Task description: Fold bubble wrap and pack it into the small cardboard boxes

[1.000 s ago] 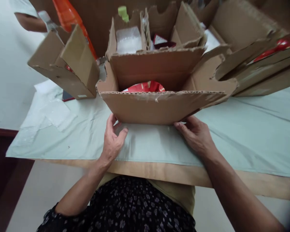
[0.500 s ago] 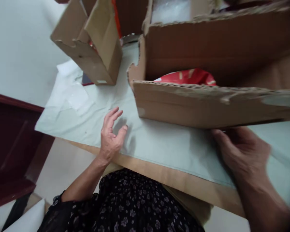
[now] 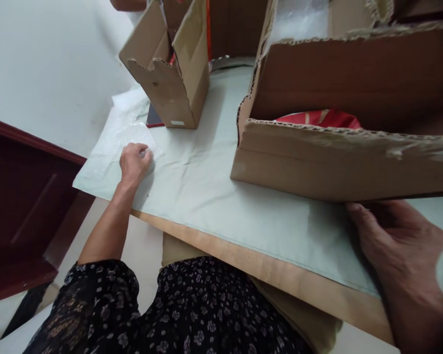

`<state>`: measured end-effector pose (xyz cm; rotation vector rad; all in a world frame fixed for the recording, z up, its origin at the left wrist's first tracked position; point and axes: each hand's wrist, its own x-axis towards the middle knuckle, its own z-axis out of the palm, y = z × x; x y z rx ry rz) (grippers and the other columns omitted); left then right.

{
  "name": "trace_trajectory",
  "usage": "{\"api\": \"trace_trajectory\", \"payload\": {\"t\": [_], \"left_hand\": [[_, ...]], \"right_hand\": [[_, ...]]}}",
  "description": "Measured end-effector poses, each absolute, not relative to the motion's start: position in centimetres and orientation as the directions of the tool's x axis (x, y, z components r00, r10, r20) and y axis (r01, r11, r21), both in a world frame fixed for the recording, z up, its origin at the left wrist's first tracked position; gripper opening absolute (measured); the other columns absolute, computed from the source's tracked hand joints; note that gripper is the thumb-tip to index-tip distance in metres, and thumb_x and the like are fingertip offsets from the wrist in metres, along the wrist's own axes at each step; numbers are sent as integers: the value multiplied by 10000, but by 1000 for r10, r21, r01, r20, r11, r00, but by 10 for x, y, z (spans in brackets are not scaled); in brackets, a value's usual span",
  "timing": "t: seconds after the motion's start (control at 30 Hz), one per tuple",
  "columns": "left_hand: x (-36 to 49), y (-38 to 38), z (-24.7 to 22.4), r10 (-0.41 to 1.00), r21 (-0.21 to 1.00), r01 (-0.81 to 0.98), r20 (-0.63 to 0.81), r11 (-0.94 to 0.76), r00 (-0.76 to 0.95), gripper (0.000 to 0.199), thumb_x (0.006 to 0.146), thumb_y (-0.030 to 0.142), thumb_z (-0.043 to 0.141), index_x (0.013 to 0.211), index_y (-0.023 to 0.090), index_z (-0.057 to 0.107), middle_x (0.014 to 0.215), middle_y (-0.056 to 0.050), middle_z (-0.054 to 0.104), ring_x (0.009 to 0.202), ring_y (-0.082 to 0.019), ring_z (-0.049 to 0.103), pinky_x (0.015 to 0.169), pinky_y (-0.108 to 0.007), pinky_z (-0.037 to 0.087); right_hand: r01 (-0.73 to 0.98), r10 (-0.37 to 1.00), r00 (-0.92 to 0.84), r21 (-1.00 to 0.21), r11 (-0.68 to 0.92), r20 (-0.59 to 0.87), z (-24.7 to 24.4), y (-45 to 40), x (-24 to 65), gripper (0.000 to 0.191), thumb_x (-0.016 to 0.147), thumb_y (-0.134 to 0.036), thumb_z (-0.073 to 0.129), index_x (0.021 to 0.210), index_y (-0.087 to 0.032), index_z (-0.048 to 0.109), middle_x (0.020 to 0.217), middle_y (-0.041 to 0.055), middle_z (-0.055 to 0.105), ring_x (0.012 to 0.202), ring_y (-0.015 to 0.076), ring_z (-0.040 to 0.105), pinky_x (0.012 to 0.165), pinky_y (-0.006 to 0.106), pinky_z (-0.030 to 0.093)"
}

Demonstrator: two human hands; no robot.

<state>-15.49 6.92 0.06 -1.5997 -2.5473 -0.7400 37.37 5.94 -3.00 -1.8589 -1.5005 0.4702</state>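
My left hand (image 3: 136,162) is closed, its fingers curled onto the near edge of a clear sheet of bubble wrap (image 3: 105,147) lying flat at the table's left end. The fingertips are partly hidden. At the right, my right hand (image 3: 400,236) is at the bottom front edge of a large open cardboard box (image 3: 302,162). Its thumb lies against that edge, and the other fingers go out of sight beneath the box. Inside the box a red printed package (image 3: 325,118) shows above the front wall.
A narrow open carton (image 3: 170,101) stands beyond my left hand, beside a dark flat item with a red edge (image 3: 154,118). More bubble wrap (image 3: 299,19) lies at the back right. A pale green cloth (image 3: 203,182) covers the table, whose wooden edge (image 3: 214,250) faces me.
My left hand has moved left and away from me, from bare cloth to the bubble wrap, and its fingers have closed. My right hand stays at the box's bottom edge. The view has shifted left.
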Motion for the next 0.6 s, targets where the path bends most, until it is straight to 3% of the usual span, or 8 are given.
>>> {"api": "trace_trajectory", "payload": {"t": [0.17,0.27,0.37,0.43,0.5,0.6], "left_hand": [[-163,72,0,819,371,837,263,401,-509,113,847,215,514,796,225,614,915,-93,679,941,-279,635,984,-437,482],[-163,64,-1,815,405,833,282,377,-506,46,845,264,577,841,227,605,935,-75,679,906,-258,625,964,-418,489],[-161,63,-1,836,401,853,291,335,-465,121,776,276,690,859,231,615,924,-62,667,926,-268,612,978,-429,482],[-161,67,1,846,387,855,266,346,-462,47,785,222,663,799,231,618,862,-59,643,926,-282,610,973,-444,479],[-160,71,8,840,405,838,244,367,-485,112,798,161,612,712,231,600,780,-48,604,881,-278,614,945,-444,488],[-155,67,27,785,481,823,363,303,-501,149,800,121,605,688,217,589,768,-31,595,886,-253,631,931,-419,509]], "right_hand": [[683,958,253,-726,-78,134,-31,59,375,346,672,-511,683,853,-216,697,753,83,716,691,246,669,675,362,480],[681,962,237,-729,-65,136,-32,59,375,363,689,-506,682,893,-207,708,782,86,732,702,234,668,695,357,476],[665,967,215,-746,-41,139,-31,58,375,340,707,-489,676,890,-204,702,761,75,725,666,210,640,674,343,461],[656,969,202,-754,-29,139,-30,58,373,315,712,-481,670,868,-208,690,748,69,722,640,198,616,651,335,450],[651,972,190,-759,-22,135,-27,58,371,294,720,-473,669,857,-213,682,764,71,730,637,192,604,647,330,448],[626,973,193,-779,-21,128,-24,59,370,258,734,-447,682,853,-217,685,769,73,731,643,185,595,653,323,454]]}}
